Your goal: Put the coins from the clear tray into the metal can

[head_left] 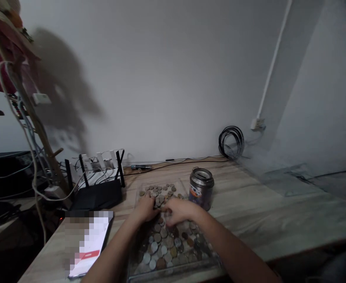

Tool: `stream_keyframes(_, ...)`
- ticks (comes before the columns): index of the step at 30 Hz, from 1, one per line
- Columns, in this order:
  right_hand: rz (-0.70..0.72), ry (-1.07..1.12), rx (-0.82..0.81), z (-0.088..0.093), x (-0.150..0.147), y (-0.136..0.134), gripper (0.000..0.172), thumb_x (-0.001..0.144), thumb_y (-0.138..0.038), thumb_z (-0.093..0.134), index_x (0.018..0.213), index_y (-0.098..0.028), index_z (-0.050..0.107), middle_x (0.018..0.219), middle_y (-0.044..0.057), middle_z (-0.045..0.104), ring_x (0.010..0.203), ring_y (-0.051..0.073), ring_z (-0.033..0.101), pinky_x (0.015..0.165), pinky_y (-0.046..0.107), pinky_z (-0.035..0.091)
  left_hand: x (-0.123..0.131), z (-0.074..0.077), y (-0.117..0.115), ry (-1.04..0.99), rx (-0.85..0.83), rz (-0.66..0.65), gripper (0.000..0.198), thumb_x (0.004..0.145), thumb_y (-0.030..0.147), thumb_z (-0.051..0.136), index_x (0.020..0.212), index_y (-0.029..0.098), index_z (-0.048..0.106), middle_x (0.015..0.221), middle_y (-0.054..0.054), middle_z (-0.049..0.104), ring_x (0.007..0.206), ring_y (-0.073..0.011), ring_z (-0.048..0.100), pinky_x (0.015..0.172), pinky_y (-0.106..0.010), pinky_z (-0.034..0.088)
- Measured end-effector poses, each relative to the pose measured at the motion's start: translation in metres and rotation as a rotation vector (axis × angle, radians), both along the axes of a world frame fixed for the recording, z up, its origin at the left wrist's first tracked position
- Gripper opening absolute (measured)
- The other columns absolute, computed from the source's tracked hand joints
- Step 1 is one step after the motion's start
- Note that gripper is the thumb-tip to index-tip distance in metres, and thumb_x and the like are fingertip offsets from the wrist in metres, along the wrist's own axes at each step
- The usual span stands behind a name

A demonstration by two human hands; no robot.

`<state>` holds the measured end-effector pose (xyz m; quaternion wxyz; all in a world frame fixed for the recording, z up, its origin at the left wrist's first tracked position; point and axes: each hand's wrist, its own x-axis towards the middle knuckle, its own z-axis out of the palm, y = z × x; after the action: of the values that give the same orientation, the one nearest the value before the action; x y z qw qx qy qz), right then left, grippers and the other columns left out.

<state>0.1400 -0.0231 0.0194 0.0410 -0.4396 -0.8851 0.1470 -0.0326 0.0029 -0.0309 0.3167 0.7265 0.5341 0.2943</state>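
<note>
Many coins (163, 234) lie loose in a clear plastic tray (173, 270) on the wooden table. Over the middle of the tray, my left hand (146, 208) touches the coins, its thumb and fingers apart. Close on its right is my right hand (180, 211), with fingers curled inward and bunched low over the coins. Whatever its fingertips may hold is hidden. Just behind my right wrist stands a metal can-shaped coin bank (201, 179), upright, with a slot in its lid and a printed label.
Left of the tray are a phone (92, 247) with a lit screen and a black router (97, 194) with raised antennas. A dark tube (141, 167) lies by the wall. Coiled black cable (231, 142) leans at the back right. Loose cords hang at the left.
</note>
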Motion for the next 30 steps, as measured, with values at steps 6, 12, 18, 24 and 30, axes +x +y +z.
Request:
stream_keyframes(6, 0.126, -0.187, -0.106, -0.015, -0.006, -0.018, 0.063, 0.040, -0.042, 0.074, 0.097, -0.018, 0.060, 0.089, 0.004, 0.059, 0.075, 0.017, 0.054, 0.059, 0.022, 0.037, -0.001, -0.001, 0.000, 0.172, 0.037, -0.046, 0.029, 0.050, 0.034, 0.069, 0.066, 0.019, 0.051, 0.092, -0.012, 0.054, 0.101, -0.0317, 0.046, 0.089, -0.038, 0.032)
stream_keyframes(12, 0.072, -0.185, -0.088, -0.017, 0.010, -0.049, 0.034, 0.049, -0.030, 0.071, 0.081, -0.019, 0.064, 0.086, 0.003, 0.057, 0.071, 0.015, 0.052, 0.053, 0.020, 0.034, 0.007, 0.001, -0.008, 0.172, 0.054, -0.073, 0.024, 0.052, 0.033, 0.068, 0.061, 0.019, 0.051, 0.083, -0.009, 0.055, 0.092, -0.0295, 0.051, 0.084, -0.036, 0.035)
stream_keyframes(18, -0.004, -0.152, -0.193, -0.015, 0.022, -0.064, 0.037, 0.051, -0.016, 0.066, 0.088, -0.019, 0.063, 0.069, -0.003, 0.058, 0.057, 0.010, 0.048, 0.047, 0.018, 0.030, 0.010, 0.006, -0.014, 0.120, 0.071, -0.051, 0.022, 0.052, 0.032, 0.068, 0.060, 0.020, 0.052, 0.080, -0.009, 0.057, 0.093, -0.0302, 0.051, 0.085, -0.037, 0.034)
stream_keyframes(24, 0.065, -0.223, -0.305, -0.009, 0.028, -0.066, 0.019, 0.054, -0.010, 0.058, 0.070, -0.018, 0.064, 0.052, -0.007, 0.049, 0.046, 0.007, 0.042, 0.044, 0.017, 0.029, 0.009, 0.004, -0.011, 0.120, 0.069, -0.073, 0.022, 0.052, 0.030, 0.068, 0.059, 0.020, 0.050, 0.080, -0.009, 0.056, 0.095, -0.0301, 0.050, 0.086, -0.037, 0.033)
stream_keyframes(30, 0.066, -0.455, -0.364, 0.002, 0.023, -0.059, 0.013, 0.050, -0.005, 0.059, 0.049, -0.018, 0.059, 0.037, -0.008, 0.042, 0.040, 0.008, 0.041, 0.045, 0.019, 0.031, 0.009, -0.001, -0.008, 0.055, 0.081, -0.075, 0.019, 0.052, 0.026, 0.067, 0.059, 0.020, 0.050, 0.082, -0.010, 0.056, 0.097, -0.0299, 0.049, 0.086, -0.037, 0.032)
